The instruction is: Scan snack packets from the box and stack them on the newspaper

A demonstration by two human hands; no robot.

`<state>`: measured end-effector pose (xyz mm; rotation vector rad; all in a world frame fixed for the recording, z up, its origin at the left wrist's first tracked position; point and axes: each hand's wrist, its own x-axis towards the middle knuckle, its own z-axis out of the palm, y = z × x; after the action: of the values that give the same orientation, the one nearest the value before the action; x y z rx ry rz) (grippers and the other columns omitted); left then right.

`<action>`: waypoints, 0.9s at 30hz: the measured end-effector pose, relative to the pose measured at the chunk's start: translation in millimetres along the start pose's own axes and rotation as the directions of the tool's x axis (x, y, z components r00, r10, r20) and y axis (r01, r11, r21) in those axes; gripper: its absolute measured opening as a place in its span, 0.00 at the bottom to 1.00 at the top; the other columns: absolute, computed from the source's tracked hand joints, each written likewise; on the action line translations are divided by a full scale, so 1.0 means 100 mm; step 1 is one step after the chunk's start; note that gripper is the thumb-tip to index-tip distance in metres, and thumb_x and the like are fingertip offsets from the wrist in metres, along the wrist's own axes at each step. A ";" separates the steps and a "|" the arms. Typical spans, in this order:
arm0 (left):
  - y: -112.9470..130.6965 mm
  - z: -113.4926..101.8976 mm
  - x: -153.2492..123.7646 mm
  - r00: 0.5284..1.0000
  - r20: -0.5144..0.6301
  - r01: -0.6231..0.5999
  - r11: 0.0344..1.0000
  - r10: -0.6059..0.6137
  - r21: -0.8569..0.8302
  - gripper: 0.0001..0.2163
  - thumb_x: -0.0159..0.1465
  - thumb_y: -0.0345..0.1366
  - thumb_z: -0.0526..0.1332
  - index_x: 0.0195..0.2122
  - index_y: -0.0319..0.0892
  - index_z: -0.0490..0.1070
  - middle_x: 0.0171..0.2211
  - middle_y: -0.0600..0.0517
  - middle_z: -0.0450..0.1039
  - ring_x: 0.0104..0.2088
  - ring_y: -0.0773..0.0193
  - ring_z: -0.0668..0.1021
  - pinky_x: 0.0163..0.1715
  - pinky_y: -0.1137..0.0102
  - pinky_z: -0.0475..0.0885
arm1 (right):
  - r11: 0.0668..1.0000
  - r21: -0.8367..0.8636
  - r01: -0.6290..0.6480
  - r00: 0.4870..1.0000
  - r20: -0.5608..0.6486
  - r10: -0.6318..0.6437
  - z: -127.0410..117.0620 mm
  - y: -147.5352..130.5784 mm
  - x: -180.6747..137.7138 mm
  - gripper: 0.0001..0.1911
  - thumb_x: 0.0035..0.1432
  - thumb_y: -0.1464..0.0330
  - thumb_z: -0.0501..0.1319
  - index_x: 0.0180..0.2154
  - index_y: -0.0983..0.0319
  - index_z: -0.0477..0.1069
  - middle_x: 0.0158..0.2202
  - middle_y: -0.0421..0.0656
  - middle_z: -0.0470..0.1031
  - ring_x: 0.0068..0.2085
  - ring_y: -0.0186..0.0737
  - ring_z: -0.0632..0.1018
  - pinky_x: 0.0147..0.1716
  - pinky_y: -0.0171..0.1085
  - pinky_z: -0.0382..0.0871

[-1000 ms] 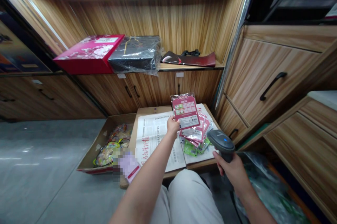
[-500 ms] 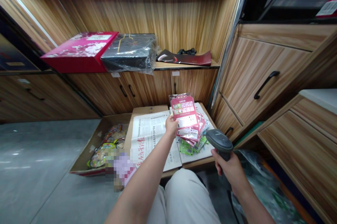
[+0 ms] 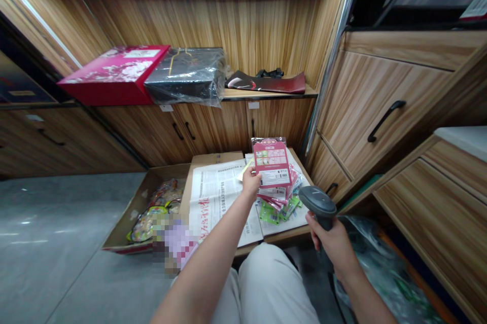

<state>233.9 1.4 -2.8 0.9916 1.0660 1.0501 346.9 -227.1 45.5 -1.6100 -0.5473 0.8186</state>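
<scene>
Over the newspaper-covered carton [image 3: 220, 197] in front of my knees, I am holding a pink packet [image 3: 271, 163] upright in my left hand [image 3: 251, 183] — fingers pinched closed on its lower left corner, its printed face and white label turned toward me. Just below it a loose pile of pink and green packets [image 3: 281, 202] is lying on the newspaper, touching the held packet's bottom edge as far as I can tell. My right hand [image 3: 332, 243] is gripping a grey barcode scanner [image 3: 317, 203] by its handle, fingers wrapped tight, the head tilting up toward the packet and sitting just beside the pile. To the left of the carton an open cardboard box [image 3: 125, 227] of colourful snack bags is resting on the grey floor. On the wooden shelf [image 3: 274, 95] above, a red gift box [image 3: 114, 78] and a plastic-wrapped black box [image 3: 186, 74] are sitting side by side — touching.
</scene>
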 end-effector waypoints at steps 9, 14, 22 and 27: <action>-0.13 -0.13 0.04 0.987 -0.143 0.023 0.819 0.073 0.574 0.09 0.50 0.26 0.65 0.34 0.39 0.77 0.35 0.44 0.78 0.42 0.53 0.79 0.47 0.65 0.70 | 0.999 0.036 -0.018 1.000 -0.010 0.018 -0.11 0.02 0.04 0.28 0.41 0.49 0.73 0.36 0.64 0.72 0.15 0.34 0.68 0.14 0.32 0.67 0.12 0.30 0.60; -0.02 -0.15 -0.05 0.997 -0.060 0.028 0.528 0.044 0.849 0.16 0.50 0.31 0.67 0.43 0.41 0.77 0.45 0.41 0.76 0.55 0.48 0.73 0.55 0.63 0.63 | 0.999 0.035 -0.037 0.999 -0.005 0.037 -0.16 0.07 0.07 0.31 0.40 0.47 0.72 0.36 0.64 0.72 0.15 0.34 0.68 0.14 0.34 0.68 0.11 0.31 0.61; -0.05 -0.04 -0.33 0.956 0.276 -0.257 0.172 -0.100 0.951 0.36 0.55 0.48 0.68 0.65 0.49 0.62 0.70 0.39 0.48 0.70 0.41 0.50 0.64 0.54 0.49 | 0.999 0.047 -0.004 0.999 -0.048 0.007 -0.09 0.07 -0.01 0.28 0.39 0.50 0.74 0.33 0.64 0.72 0.14 0.34 0.67 0.14 0.32 0.66 0.11 0.30 0.60; -0.10 0.03 -0.38 0.942 0.305 -0.287 0.133 -0.141 0.949 0.39 0.56 0.48 0.68 0.68 0.49 0.57 0.72 0.39 0.40 0.71 0.41 0.44 0.65 0.51 0.45 | 0.999 0.042 0.000 0.998 -0.067 0.003 -0.08 0.05 -0.03 0.27 0.40 0.50 0.73 0.32 0.65 0.73 0.13 0.34 0.66 0.14 0.32 0.66 0.11 0.30 0.59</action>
<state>232.9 -37.6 -5.1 2.2703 1.4277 -0.0229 350.0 -235.6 41.5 -1.5937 -0.4783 0.7694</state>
